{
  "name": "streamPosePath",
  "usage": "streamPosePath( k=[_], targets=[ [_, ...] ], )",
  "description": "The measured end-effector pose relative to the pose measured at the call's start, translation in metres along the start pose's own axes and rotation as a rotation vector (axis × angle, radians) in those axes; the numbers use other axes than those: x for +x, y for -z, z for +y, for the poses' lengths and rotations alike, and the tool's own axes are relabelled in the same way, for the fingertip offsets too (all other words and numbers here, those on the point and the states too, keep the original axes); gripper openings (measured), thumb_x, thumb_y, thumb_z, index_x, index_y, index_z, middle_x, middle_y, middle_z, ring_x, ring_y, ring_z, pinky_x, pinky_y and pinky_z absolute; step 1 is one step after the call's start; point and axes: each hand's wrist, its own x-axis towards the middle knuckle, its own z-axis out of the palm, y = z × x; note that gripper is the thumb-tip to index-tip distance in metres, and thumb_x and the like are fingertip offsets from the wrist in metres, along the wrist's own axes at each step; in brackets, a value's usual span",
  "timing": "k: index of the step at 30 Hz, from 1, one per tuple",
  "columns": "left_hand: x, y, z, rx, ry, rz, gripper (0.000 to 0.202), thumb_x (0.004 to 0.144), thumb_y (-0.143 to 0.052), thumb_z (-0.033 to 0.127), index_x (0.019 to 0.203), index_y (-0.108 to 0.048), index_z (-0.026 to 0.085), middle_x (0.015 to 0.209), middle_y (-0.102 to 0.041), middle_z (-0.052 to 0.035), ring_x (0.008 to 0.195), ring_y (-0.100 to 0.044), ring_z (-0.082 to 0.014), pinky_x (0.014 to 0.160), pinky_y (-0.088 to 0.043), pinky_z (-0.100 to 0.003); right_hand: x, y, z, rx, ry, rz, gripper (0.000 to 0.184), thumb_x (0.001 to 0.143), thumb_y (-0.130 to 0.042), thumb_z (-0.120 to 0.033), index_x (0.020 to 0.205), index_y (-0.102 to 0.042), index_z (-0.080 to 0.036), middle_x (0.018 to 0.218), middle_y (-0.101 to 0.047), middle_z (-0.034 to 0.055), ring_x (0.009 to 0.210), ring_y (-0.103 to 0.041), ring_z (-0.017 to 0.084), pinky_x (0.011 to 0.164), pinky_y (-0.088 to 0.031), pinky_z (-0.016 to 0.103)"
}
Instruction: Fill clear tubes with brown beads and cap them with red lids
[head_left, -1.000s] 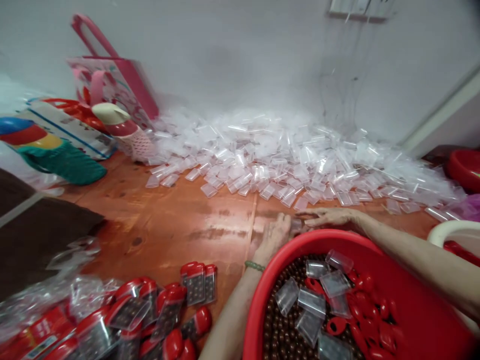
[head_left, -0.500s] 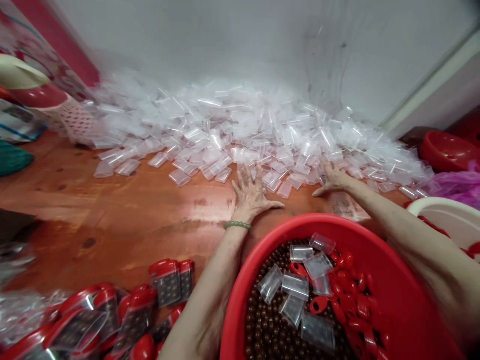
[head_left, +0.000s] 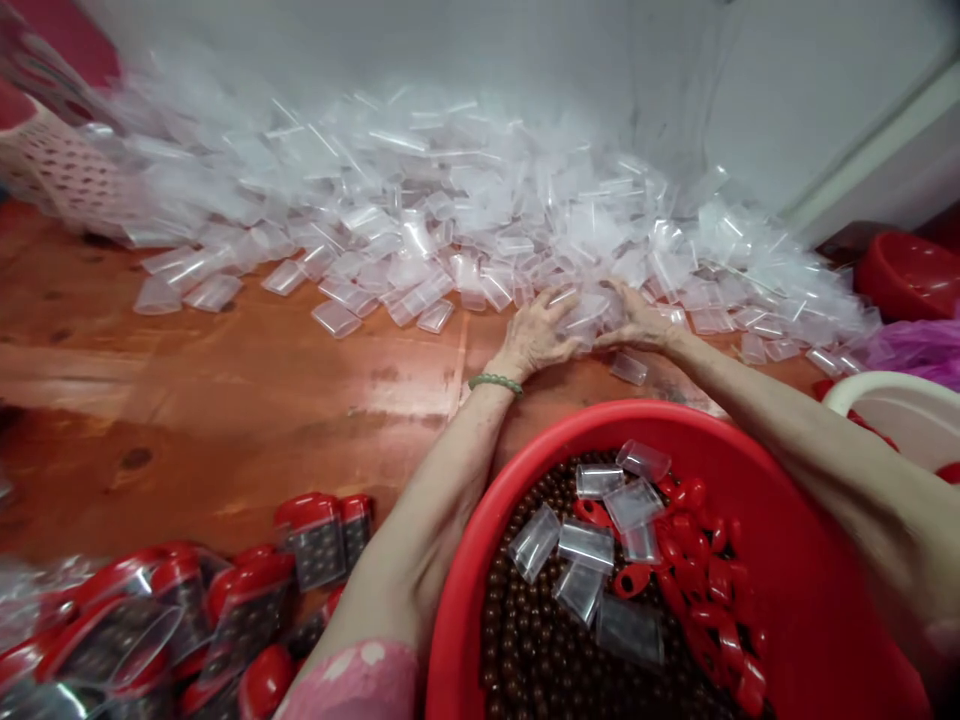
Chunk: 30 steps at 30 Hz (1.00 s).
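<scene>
My left hand (head_left: 534, 338), with a green bead bracelet at the wrist, and my right hand (head_left: 639, 318) curve inward from either side around a bunch of clear plastic sleeves (head_left: 587, 316). They press the bunch between them at the front of a large heap of the same sleeves (head_left: 420, 235); some fingertips are hidden among them. Below my hands stands a big red tub (head_left: 637, 412). Inside it lie small dark brown balls (head_left: 517, 630), red plastic caps (head_left: 697, 560) and several loose clear sleeves (head_left: 585, 545).
Red-capped clear packs of brown balls (head_left: 319, 550) are piled at lower left on the wooden surface (head_left: 247, 400). A pink perforated basket (head_left: 64, 165) stands at far left. To the right are a white bowl (head_left: 877, 388), a purple bag (head_left: 915, 350) and a red bowl (head_left: 911, 275).
My spread hands have come together, drawing a bunch of sleeves between them. The view has shifted, so the heap appears higher and a pink sleeve shows on my left arm.
</scene>
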Motion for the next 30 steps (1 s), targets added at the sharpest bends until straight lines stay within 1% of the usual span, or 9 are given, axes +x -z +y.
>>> streamPosePath(
  k=[4, 7, 11, 16, 20, 23, 25, 28, 30],
  targets=[
    [0.011, -0.011, -0.005, -0.184, 0.008, 0.028, 0.065, 0.085, -0.067, 0.042, 0.141, -0.055, 0.013, 0.146, -0.06, -0.0106, 0.134, -0.056, -0.0246, 0.116, -0.044, -0.042, -0.003, -0.004, -0.008, 0.246, -0.097, -0.011, 0.092, 0.061, -0.084, -0.043, 0.141, -0.043, -0.025, 0.117, -0.067, 0.0075, 0.1, -0.068, 0.027, 0.084, -0.062, 0.049],
    [0.016, -0.022, 0.0, -0.31, 0.065, 0.072, 0.061, 0.092, -0.058, 0.043, 0.146, -0.045, 0.016, 0.15, -0.057, -0.0026, 0.134, -0.053, -0.0179, 0.116, -0.045, -0.041, -0.008, -0.01, -0.019, 0.686, -0.209, -0.022, 0.086, 0.051, -0.086, -0.017, 0.129, -0.051, -0.03, 0.102, -0.072, -0.0007, 0.084, -0.07, 0.022, 0.062, -0.062, 0.033],
    [0.031, -0.018, 0.016, -0.377, 0.116, 0.127, 0.052, 0.095, -0.052, 0.037, 0.142, -0.045, 0.015, 0.138, -0.066, 0.0045, 0.135, -0.05, -0.0132, 0.114, -0.046, -0.037, -0.015, -0.003, -0.042, 0.82, -0.221, -0.03, 0.057, 0.054, -0.084, -0.012, 0.107, -0.064, -0.02, 0.09, -0.073, 0.0004, 0.078, -0.071, 0.018, 0.05, -0.054, 0.022],
    [0.043, 0.041, 0.067, -0.554, 0.042, 0.18, 0.044, 0.084, -0.066, 0.022, 0.127, -0.06, 0.015, 0.114, -0.075, -0.0001, 0.109, -0.068, -0.0159, 0.092, -0.058, -0.03, -0.036, 0.034, -0.096, 0.742, -0.046, 0.043, 0.051, 0.064, -0.083, -0.011, 0.111, -0.065, -0.019, 0.09, -0.072, -0.0014, 0.081, -0.07, 0.016, 0.055, -0.056, 0.022],
    [0.017, 0.102, 0.118, -0.602, -0.131, 0.122, 0.041, 0.078, -0.065, 0.013, 0.119, -0.067, 0.015, 0.099, -0.074, -0.0008, 0.085, -0.07, -0.0143, 0.076, -0.057, -0.027, -0.082, 0.065, -0.147, 0.511, 0.04, 0.048, 0.065, 0.072, -0.08, -0.018, 0.132, -0.057, -0.023, 0.103, -0.071, 0.0001, 0.08, -0.07, 0.017, 0.055, -0.058, 0.025],
    [-0.014, 0.132, 0.145, -0.524, -0.182, -0.08, 0.032, 0.079, -0.065, 0.017, 0.11, -0.07, 0.014, 0.086, -0.073, 0.0001, 0.069, -0.066, -0.0114, 0.066, -0.054, -0.026, -0.126, 0.071, -0.163, 0.29, 0.154, 0.02, 0.052, 0.076, -0.081, -0.037, 0.122, -0.06, -0.025, 0.1, -0.07, 0.0012, 0.075, -0.07, 0.02, 0.056, -0.061, 0.033],
    [-0.033, 0.143, 0.157, -0.488, -0.232, -0.339, 0.027, 0.08, -0.064, 0.019, 0.107, -0.072, 0.017, 0.083, -0.074, 0.0003, 0.066, -0.065, -0.0114, 0.065, -0.054, -0.026, -0.154, 0.062, -0.159, 0.115, 0.133, -0.057, 0.051, 0.077, -0.08, -0.043, 0.121, -0.061, -0.028, 0.103, -0.071, 0.0028, 0.086, -0.072, 0.026, 0.072, -0.064, 0.045],
    [-0.058, 0.142, 0.171, -0.229, -0.287, -0.737, 0.029, 0.081, -0.061, 0.013, 0.106, -0.074, 0.022, 0.084, -0.076, 0.0004, 0.07, -0.068, -0.014, 0.07, -0.057, -0.027, -0.192, 0.037, -0.143, -0.049, 0.174, -0.243, 0.041, 0.087, -0.064, -0.034, 0.128, -0.063, -0.031, 0.116, -0.071, 0.0079, 0.107, -0.07, 0.03, 0.093, -0.06, 0.051],
    [-0.075, 0.134, 0.179, 0.03, -0.293, -0.835, 0.036, 0.082, -0.061, 0.014, 0.116, -0.071, 0.022, 0.098, -0.077, -0.0051, 0.083, -0.072, -0.0194, 0.078, -0.059, -0.032, -0.212, 0.026, -0.135, -0.156, 0.155, -0.349, 0.045, 0.086, -0.065, -0.034, 0.132, -0.062, -0.033, 0.125, -0.069, 0.0099, 0.114, -0.068, 0.032, 0.095, -0.059, 0.052]
  ],
)
